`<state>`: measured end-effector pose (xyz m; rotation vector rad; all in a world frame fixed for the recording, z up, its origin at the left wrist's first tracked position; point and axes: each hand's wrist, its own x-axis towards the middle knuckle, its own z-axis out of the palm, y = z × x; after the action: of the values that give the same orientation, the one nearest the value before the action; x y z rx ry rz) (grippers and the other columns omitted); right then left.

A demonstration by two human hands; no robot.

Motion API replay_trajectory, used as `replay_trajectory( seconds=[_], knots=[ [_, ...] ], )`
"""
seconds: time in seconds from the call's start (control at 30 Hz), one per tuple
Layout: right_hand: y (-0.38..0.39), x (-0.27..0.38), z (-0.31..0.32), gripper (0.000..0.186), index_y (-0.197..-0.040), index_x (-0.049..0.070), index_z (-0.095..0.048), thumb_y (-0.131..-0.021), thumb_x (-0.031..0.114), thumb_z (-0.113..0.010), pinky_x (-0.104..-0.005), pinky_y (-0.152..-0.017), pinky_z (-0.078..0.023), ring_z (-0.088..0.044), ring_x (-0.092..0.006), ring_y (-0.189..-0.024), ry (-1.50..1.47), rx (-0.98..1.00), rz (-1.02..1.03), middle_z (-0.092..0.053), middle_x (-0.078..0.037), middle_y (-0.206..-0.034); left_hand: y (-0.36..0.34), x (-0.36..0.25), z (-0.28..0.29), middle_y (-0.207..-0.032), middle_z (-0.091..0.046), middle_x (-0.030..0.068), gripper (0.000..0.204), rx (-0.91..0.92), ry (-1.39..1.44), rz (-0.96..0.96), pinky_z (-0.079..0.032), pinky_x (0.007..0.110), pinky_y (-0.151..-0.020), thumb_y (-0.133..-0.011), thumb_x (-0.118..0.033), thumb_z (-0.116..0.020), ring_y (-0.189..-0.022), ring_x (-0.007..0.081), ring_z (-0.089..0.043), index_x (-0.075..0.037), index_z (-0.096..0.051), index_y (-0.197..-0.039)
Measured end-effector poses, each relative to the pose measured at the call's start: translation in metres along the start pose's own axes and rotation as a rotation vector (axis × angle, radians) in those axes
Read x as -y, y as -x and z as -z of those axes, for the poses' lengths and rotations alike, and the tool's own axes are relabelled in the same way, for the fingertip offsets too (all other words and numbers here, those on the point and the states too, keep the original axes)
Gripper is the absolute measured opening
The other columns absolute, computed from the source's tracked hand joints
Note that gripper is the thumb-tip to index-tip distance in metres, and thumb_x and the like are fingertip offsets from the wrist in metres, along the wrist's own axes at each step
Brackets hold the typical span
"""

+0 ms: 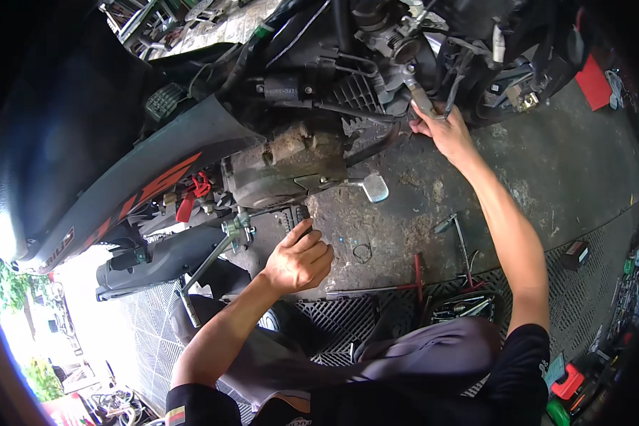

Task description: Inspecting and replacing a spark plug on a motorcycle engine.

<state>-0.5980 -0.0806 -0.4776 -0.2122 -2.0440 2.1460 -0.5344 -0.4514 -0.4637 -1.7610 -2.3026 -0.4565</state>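
A partly stripped motorcycle fills the upper left, its body panel (163, 160) dark with orange marks. My right hand (444, 131) reaches up to the front of the engine. Its fingers are closed round a slim grey-brown metal piece (420, 98), whose upper end meets the parts below the carburettor area; its exact kind is unclear. My left hand (302, 264) is curled beside the black rubber footpeg (299, 215), under the dirty engine cover (284, 167). What its fingers close on, if anything, is hidden. The metal brake pedal (375, 188) juts out between both hands.
On the floor lie a red-handled T-shaped tool (417, 277) and another long-shafted tool (463, 245). A tray of sockets and tools (468, 307) is close to my knee. A small dark box (575, 255) and a red flat item (593, 82) lie on the right.
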Motion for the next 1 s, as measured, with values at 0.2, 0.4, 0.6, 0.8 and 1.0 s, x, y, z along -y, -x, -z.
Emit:
replay_trajectory(
  seconds=[0.2,0.4,0.6,0.8,1.0],
  knots=[
    [0.016,0.004,-0.013,0.024,-0.090,0.000,-0.063,-0.101,0.022,-0.062,-0.0294,-0.073,-0.054,-0.058,-0.0112,-0.068,-0.553,0.068,-0.118,-0.060,-0.004,-0.075,0.003,0.003,-0.006,-0.078,-0.061,0.0030,0.018,-0.032,-0.005,-0.009,-0.048,0.046,-0.101,-0.066,-0.013,-0.073,-0.088,0.0215,-0.065,-0.006,-0.071,-0.083],
    [0.062,0.033,0.006,0.050,-0.064,0.008,-0.048,-0.104,0.038,-0.047,-0.0315,-0.066,-0.043,-0.053,-0.0170,-0.059,-0.297,0.094,-0.183,-0.040,0.001,-0.054,-0.006,-0.002,-0.006,-0.078,-0.059,0.0022,0.015,-0.028,-0.068,0.028,-0.047,0.047,-0.102,-0.071,-0.017,-0.071,-0.086,0.0216,-0.062,-0.008,-0.069,-0.082],
    [0.110,0.015,-0.036,0.050,-0.097,-0.006,-0.067,-0.104,0.041,-0.049,-0.0298,-0.067,-0.047,-0.057,-0.0140,-0.067,-0.213,0.028,-0.108,-0.061,-0.007,-0.073,-0.019,-0.018,-0.008,-0.103,-0.068,0.0045,0.023,-0.077,0.132,0.224,-0.050,0.045,-0.096,-0.072,-0.010,-0.073,-0.086,0.0240,-0.064,-0.006,-0.071,-0.095],
    [0.157,0.070,-0.034,0.041,-0.102,0.000,-0.071,-0.102,0.038,-0.058,-0.0245,-0.060,-0.041,-0.054,-0.0067,-0.068,0.450,0.073,0.007,-0.065,0.000,-0.076,-0.101,-0.028,0.036,-0.131,-0.058,0.0103,0.045,-0.407,0.198,0.170,-0.056,0.040,-0.081,-0.077,-0.005,-0.073,-0.092,0.0253,-0.069,-0.004,-0.063,-0.121],
    [0.157,0.095,-0.053,0.033,-0.097,-0.002,-0.068,-0.101,0.031,-0.061,-0.0265,-0.067,-0.048,-0.061,-0.0092,-0.076,0.559,0.205,-0.175,-0.068,-0.004,-0.083,-0.123,0.010,0.042,-0.122,-0.061,0.0125,0.032,-0.094,0.196,0.115,-0.057,0.041,-0.072,-0.084,-0.006,-0.069,-0.092,0.0327,-0.068,-0.003,-0.062,-0.116]
  ],
)
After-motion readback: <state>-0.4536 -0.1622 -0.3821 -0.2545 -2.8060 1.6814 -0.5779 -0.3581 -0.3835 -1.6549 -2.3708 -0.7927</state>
